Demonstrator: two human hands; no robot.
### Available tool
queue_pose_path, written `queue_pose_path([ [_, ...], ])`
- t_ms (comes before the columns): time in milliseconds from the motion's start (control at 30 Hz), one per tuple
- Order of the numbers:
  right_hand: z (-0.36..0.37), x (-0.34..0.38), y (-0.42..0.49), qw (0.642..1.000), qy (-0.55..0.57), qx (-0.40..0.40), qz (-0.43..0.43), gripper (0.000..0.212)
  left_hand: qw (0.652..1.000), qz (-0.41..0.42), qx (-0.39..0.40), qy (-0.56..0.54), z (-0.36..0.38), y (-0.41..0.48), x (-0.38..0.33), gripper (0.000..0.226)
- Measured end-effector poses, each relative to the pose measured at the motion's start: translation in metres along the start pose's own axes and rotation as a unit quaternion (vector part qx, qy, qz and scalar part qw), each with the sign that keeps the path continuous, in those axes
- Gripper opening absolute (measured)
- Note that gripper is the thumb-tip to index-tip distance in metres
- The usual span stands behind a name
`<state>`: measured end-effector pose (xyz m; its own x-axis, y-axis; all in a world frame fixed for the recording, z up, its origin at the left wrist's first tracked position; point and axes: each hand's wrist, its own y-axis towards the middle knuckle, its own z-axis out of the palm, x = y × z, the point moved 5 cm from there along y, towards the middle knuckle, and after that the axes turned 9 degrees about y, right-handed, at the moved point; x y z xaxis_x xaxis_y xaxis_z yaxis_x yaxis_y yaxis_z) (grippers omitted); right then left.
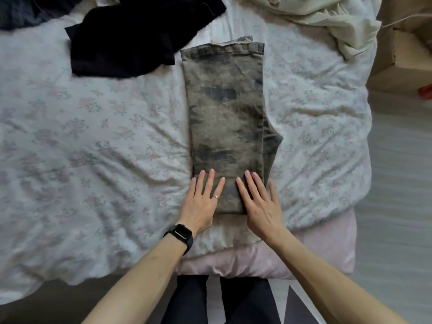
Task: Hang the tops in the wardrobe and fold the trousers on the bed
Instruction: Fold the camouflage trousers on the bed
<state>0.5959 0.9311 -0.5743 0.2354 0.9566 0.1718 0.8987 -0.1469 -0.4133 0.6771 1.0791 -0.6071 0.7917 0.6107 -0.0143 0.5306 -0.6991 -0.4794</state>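
Camouflage trousers (225, 108) lie folded lengthwise in a long strip on the floral duvet (98, 141), hems at the far end. My left hand (202, 202) rests flat on the strip's near left corner with straight, spread fingers. My right hand (258, 202) presses flat on the near right corner beside it. Neither hand grips the cloth. A black garment (124, 45) lies crumpled on the bed to the far left of the trousers. A cream garment (327, 19) is bunched at the far right.
A cardboard box (402, 50) stands on the floor past the bed's right side, with a red object (426, 93) beside it. A pink sheet (268, 260) shows at the bed's near edge. More dark clothing (21, 12) lies at the far left corner.
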Motion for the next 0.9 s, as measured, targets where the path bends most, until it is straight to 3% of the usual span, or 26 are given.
queue_pose_path([
  [133, 0.003, 0.004, 0.003, 1.000, -0.005, 0.019, 0.001, 0.074, 1.000, -0.019, 0.019, 0.002, 0.009, 0.002, -0.009, 0.070],
  [200, 0.006, 0.004, 0.001, 0.999, -0.003, 0.044, 0.011, 0.073, 0.999, -0.027, 0.031, 0.005, 0.006, 0.003, -0.011, 0.066],
  [300, -0.008, 0.006, -0.003, 0.998, 0.013, 0.053, 0.001, 0.077, 0.996, -0.018, 0.084, 0.020, -0.015, -0.008, -0.012, 0.067],
  [433, -0.049, 0.012, -0.028, 0.990, 0.009, 0.140, -0.021, 0.079, 0.991, -0.002, 0.130, 0.028, -0.059, -0.045, -0.015, 0.078],
  [633, -0.083, 0.026, -0.120, 0.980, 0.068, 0.185, -0.043, 0.081, 0.982, -0.007, 0.187, -0.017, -0.109, -0.144, -0.055, 0.081],
  [900, -0.069, 0.062, -0.272, 0.921, 0.154, 0.353, -0.055, 0.069, 0.936, 0.047, 0.331, -0.111, -0.079, -0.276, -0.132, 0.077],
])
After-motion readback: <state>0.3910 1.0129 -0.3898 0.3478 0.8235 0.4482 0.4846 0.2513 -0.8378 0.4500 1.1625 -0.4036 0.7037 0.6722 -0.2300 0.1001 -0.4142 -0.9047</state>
